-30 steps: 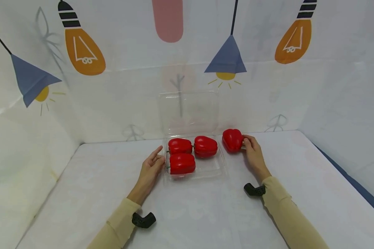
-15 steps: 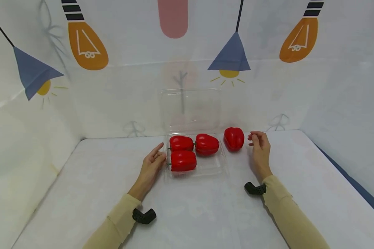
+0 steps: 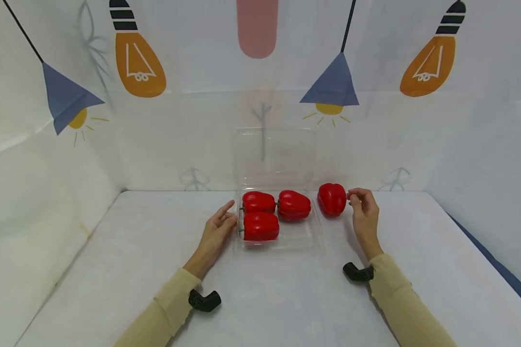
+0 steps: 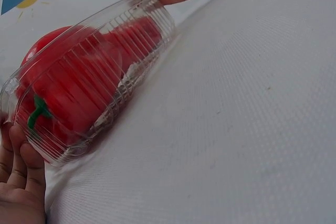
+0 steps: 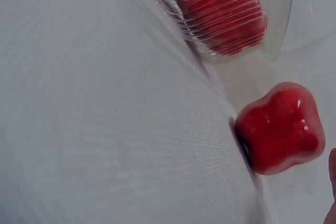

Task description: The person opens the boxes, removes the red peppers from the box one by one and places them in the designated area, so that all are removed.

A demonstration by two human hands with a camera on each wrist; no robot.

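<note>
A clear plastic clamshell box (image 3: 299, 238) lies on the table with its lid (image 3: 275, 154) standing up behind. Inside are a red bell pepper at the back left (image 3: 258, 202), one at the back right (image 3: 294, 205) and one at the front left (image 3: 261, 226). My left hand (image 3: 214, 236) touches the box's left side with relaxed fingers (image 4: 20, 153). Outside the box, to its right, another red bell pepper (image 3: 332, 199) sits on the table. Beside it is my right hand (image 3: 365, 217), fingers loosely bent and holding nothing; the right wrist view shows a gap between fingertips (image 5: 333, 174) and pepper.
A white cloth covers the table (image 3: 260, 299). Behind it rises a white curtain (image 3: 191, 130) printed with lamps and bulbs, close to the box's raised lid. A black wrist device (image 3: 205, 300) is on the left cuff, another one (image 3: 358, 272) on the right.
My right hand has let go of the loose bell pepper and moved off slightly to the right. The left hand stays at the box. The head view has shifted a little.
</note>
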